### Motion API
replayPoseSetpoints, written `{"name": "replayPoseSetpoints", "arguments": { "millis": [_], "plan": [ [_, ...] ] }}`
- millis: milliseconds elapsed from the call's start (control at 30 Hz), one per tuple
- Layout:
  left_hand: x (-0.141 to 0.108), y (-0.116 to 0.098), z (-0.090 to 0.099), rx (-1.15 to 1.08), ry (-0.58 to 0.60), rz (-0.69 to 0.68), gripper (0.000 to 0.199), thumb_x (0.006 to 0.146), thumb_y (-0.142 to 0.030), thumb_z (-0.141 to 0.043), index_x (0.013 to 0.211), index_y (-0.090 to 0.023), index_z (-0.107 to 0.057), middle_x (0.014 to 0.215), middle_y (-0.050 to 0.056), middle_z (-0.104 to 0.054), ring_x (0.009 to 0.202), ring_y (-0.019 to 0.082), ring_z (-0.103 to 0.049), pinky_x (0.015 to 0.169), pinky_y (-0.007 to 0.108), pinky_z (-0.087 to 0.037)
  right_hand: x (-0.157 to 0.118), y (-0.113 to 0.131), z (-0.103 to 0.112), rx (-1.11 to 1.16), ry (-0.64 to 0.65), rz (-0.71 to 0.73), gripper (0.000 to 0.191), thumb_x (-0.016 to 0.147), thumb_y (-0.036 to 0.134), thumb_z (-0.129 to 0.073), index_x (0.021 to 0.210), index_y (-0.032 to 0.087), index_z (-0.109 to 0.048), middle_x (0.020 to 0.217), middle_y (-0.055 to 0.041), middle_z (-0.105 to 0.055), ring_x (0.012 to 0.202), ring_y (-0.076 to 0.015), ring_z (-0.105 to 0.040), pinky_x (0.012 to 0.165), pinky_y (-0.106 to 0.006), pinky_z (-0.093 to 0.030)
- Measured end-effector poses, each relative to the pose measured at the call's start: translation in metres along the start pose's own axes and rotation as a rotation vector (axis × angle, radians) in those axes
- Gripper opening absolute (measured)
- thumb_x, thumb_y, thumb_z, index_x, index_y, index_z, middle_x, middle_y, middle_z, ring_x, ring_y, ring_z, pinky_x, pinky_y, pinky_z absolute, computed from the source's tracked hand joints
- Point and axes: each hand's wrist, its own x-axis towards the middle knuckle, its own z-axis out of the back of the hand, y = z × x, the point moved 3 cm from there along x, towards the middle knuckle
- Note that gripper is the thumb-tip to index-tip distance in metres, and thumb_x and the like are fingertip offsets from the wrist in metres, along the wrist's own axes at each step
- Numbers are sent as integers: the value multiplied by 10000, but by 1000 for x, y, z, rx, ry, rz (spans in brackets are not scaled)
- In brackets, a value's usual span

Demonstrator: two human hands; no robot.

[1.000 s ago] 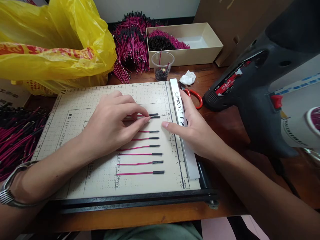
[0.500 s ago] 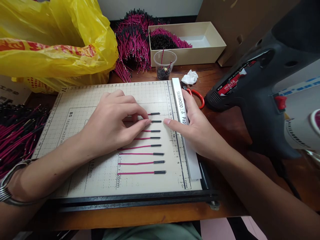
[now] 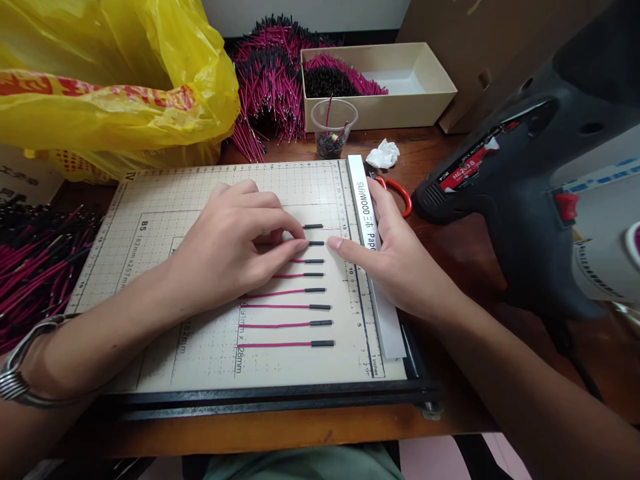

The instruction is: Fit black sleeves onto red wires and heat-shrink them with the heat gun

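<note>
Several pink wires with black sleeved ends, one of them a wire point(image 3: 280, 307), lie in a column of rows on the cream gridded cutter board point(image 3: 200, 360). My left hand point(image 3: 245, 237) pinches a wire point(image 3: 316, 243) near its black end, second from the top; the palm covers the left parts of the upper wires. At the board's right edge, my right hand point(image 3: 400, 260) rests over the white strip point(image 3: 367, 213), fingers behind it and thumb stretched toward the pinched wire without touching it.
Behind the board stand a plastic cup point(image 3: 334, 130), a cream box point(image 3: 400, 110) of wires and a wire pile point(image 3: 270, 80). A yellow bag point(image 3: 150, 120) is back left. Crumpled tissue point(image 3: 383, 155), red-handled pliers point(image 3: 403, 193) and a black heat gun point(image 3: 500, 173) sit right.
The view has shifted slightly, moving the scene a little to the right. Both hands keep nearly the same pose, with my left hand still pinching near the second wire's black end.
</note>
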Motion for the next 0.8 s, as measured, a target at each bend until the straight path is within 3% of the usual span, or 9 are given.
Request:
{"name": "replayPoseSetpoints", "arguments": {
  "millis": [267, 567, 800],
  "plan": [
    [0, 1, -1, -11, 20, 19, 262, 925, -382, -566, 830, -225, -752, 748, 24, -697, 731, 181, -539, 730, 356, -378, 1, -1, 0, 12, -8, 6, 789, 763, 229, -652, 1477, 210, -318, 1525, -81, -465, 1389, -255, -489, 1205, -423, -424],
    [-1, 0, -1, -23, -1, -7, 255, 929, -362, -574, 831, -220, -762, 739, 25, -693, 720, 179, -532, 718, 353, -367, 1, -3, 0, 23, -20, -8, 822, 745, 261, -681, 1480, 223, -315, 1572, -75, -417, 1425, -275, -457, 1210, -467, -418],
    [-1, 1, -1, -12, 6, -6, 252, 935, -378, -577, 832, -232, -756, 758, 24, -703, 739, 189, -543, 714, 360, -356, 1, -5, -1, 4, -10, 5, 778, 743, 270, -667, 1448, 231, -339, 1576, -59, -411, 1528, -257, -306, 1297, -465, -278]
  ]
}}
